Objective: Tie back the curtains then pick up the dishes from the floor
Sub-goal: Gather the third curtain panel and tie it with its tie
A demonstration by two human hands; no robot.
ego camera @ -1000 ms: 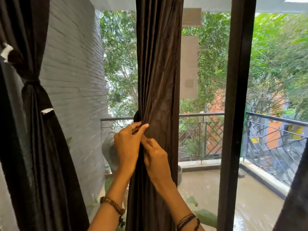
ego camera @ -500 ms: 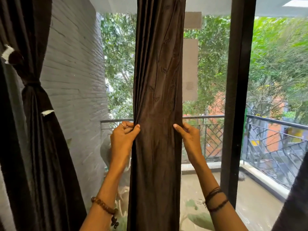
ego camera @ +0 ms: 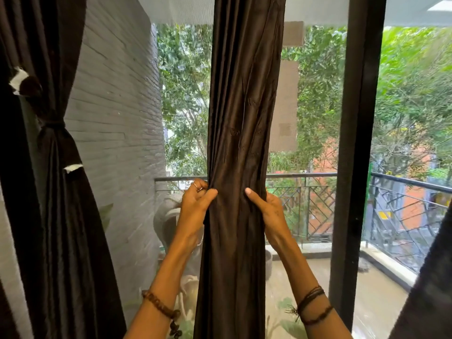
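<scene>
A dark brown curtain [ego camera: 242, 118] hangs straight down the middle of the view in front of the glass door. My left hand [ego camera: 194, 211] grips its left edge at railing height, thumb across the front folds. My right hand [ego camera: 267, 214] grips the right edge at the same height, thumb pressed on the cloth. Between them the fabric is bunched into narrow folds. At the left a second dark curtain [ego camera: 58, 192] is gathered and tied with a band [ego camera: 52, 124]. No dishes are in view.
A black door frame [ego camera: 354, 143] stands upright right of the middle curtain. Part of another dark curtain [ego camera: 430, 289] fills the lower right corner. Beyond the glass lie a balcony floor, a metal railing [ego camera: 305, 176], a grey brick wall [ego camera: 115, 118] and trees.
My right hand moved from beside my left hand out to the curtain's right edge. Both hands now squeeze the fabric inward, and the view has drawn closer to the curtain.
</scene>
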